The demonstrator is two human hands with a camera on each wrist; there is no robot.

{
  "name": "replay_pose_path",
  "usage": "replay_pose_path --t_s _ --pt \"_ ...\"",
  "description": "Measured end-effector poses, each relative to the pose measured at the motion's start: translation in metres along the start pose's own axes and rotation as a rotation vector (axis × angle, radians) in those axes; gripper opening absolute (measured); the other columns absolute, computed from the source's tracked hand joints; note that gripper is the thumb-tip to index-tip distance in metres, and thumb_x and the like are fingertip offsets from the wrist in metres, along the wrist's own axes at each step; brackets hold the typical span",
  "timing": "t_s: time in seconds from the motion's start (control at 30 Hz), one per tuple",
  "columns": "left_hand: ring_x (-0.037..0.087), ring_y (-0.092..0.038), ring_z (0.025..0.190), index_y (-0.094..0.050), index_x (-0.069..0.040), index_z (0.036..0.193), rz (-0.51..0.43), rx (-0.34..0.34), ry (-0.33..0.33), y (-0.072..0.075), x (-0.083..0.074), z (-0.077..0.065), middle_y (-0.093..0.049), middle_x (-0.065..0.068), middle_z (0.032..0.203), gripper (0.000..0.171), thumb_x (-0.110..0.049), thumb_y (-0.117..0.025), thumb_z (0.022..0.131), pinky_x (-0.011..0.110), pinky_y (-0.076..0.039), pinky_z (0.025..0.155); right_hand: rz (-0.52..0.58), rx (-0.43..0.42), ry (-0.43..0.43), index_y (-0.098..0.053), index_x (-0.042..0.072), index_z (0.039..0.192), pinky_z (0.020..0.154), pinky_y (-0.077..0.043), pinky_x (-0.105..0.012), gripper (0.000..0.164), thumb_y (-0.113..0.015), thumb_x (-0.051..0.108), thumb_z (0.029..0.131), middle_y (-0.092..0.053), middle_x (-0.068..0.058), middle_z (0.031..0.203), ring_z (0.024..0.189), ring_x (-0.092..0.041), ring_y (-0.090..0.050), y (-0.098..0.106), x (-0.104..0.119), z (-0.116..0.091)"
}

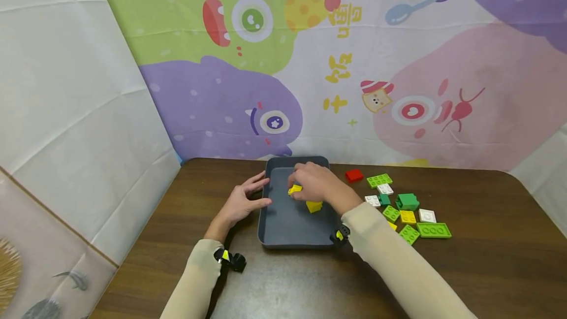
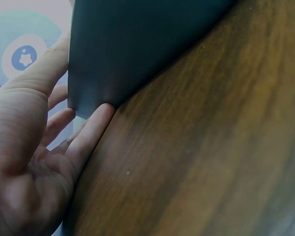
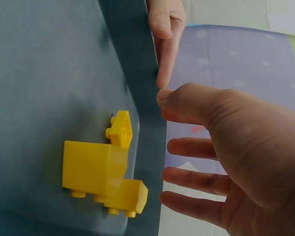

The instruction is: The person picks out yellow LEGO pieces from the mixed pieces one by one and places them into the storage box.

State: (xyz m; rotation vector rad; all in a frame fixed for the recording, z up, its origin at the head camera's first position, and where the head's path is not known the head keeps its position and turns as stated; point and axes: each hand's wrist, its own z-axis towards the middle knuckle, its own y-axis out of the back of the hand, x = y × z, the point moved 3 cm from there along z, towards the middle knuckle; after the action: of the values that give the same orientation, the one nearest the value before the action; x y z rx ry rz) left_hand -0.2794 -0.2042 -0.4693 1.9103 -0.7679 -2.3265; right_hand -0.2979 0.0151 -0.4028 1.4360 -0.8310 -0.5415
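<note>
A dark grey tray (image 1: 288, 230) lies on the table. At its left side my left hand (image 1: 241, 205) touches the outer wall with fingers and thumb spread; in the left wrist view, fingertips meet the tray wall (image 2: 132, 44) near the tabletop. My right hand (image 1: 314, 182) hovers over the tray, its fingers loosely bent and apart. The right wrist view shows nothing held in that hand (image 3: 226, 142). Several yellow toy bricks sit in the tray: a larger block (image 3: 88, 167), a small one (image 3: 120, 129) and another (image 3: 132, 197). Two yellow patches, one brick (image 1: 314, 206) included, show beside the right hand.
Loose bricks lie right of the tray: a red one (image 1: 354, 175), a dark green one (image 1: 407, 202), a long lime one (image 1: 434, 230), a yellow one (image 1: 408, 217) and several white ones, such as this white brick (image 1: 427, 215). A printed cloth (image 1: 336, 127) hangs behind the wooden table (image 1: 274, 284).
</note>
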Motion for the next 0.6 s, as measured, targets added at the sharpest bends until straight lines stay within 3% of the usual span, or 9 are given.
replay_pose_path --t_s 0.4,0.6 --pt "0.042 -0.044 0.138 -0.053 0.001 0.143 0.002 -0.001 -0.008 0.0 -0.001 0.001 -0.033 0.018 0.163 0.065 -0.017 -0.079 0.086 0.063 -0.034 0.115 -0.062 -0.054 -0.007 -0.077 0.03 0.115 0.087 -0.058 -0.051 0.031 -0.072 0.043 0.087 -0.066 -0.002 0.129 0.114 -0.026 -0.057 -0.004 0.001 -0.016" --pt "0.043 -0.045 0.138 -0.053 0.002 0.143 0.009 -0.003 -0.013 -0.001 0.0 0.001 -0.034 0.018 0.162 0.065 -0.017 -0.079 0.086 0.063 -0.034 0.115 -0.112 -0.074 0.01 -0.077 0.029 0.112 0.077 -0.059 -0.047 0.03 -0.072 0.045 0.087 -0.067 -0.001 0.123 0.108 -0.026 -0.059 -0.005 0.002 -0.027"
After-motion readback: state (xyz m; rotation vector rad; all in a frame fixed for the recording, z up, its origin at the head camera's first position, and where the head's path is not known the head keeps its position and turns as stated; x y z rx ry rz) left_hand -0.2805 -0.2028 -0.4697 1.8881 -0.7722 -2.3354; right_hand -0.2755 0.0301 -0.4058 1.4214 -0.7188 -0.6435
